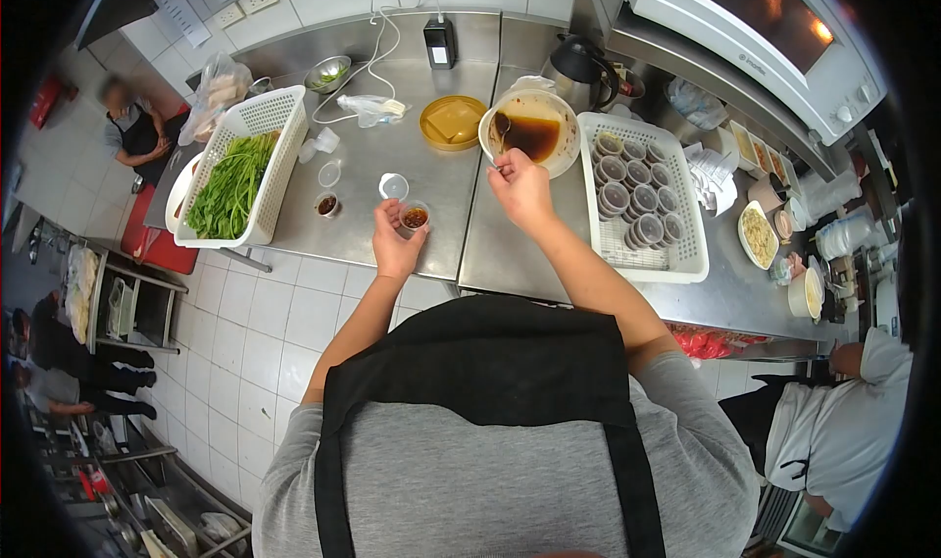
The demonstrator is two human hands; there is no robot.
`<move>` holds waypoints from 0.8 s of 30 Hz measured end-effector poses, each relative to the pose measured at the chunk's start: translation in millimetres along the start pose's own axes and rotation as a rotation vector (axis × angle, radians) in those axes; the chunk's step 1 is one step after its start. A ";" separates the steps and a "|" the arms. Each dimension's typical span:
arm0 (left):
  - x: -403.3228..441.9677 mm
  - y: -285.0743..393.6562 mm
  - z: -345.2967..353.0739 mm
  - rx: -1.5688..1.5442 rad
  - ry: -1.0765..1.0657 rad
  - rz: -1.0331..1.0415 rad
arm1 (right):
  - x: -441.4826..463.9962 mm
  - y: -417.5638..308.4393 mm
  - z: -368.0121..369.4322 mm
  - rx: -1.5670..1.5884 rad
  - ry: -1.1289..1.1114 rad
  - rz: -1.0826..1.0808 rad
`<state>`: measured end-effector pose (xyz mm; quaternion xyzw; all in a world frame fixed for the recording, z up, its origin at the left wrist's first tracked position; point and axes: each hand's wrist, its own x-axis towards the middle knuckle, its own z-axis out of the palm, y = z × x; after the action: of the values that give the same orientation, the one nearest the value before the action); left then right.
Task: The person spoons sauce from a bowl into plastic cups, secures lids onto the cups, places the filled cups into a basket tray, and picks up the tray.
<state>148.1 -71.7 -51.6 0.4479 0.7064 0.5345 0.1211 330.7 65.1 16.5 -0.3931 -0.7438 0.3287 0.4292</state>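
- Well left of your left hand: greens (233, 190) in a basket (287, 156).
- Nearer, same side: a second cup (327, 204), apart from your fingers.
- Your left hand (396, 246) pinches the sauce cup (415, 217).
- Beyond and between your hands: a yellow dish (453, 124).
- Your right hand (522, 190) pinches a spoon (502, 124) (head within the rim of the bowl (569, 158)).
- Right of that hand: lidded cups (642, 197) in a crate (655, 268).

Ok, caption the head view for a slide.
Left hand holding a cup, right hand a spoon in a bowl.
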 end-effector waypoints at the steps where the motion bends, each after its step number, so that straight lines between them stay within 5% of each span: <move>1: 0.0 -0.1 0.1 0.000 0.001 0.003 | 0.2 -0.2 0.3 0.009 -0.006 0.015; 24: 0.8 -0.4 0.4 0.022 0.007 0.024 | 6.0 -2.3 4.2 0.220 -0.009 0.072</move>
<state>147.7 -70.8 -51.9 0.4557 0.7072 0.5298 0.1072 324.3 68.6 18.9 -0.3687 -0.6906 0.4250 0.4544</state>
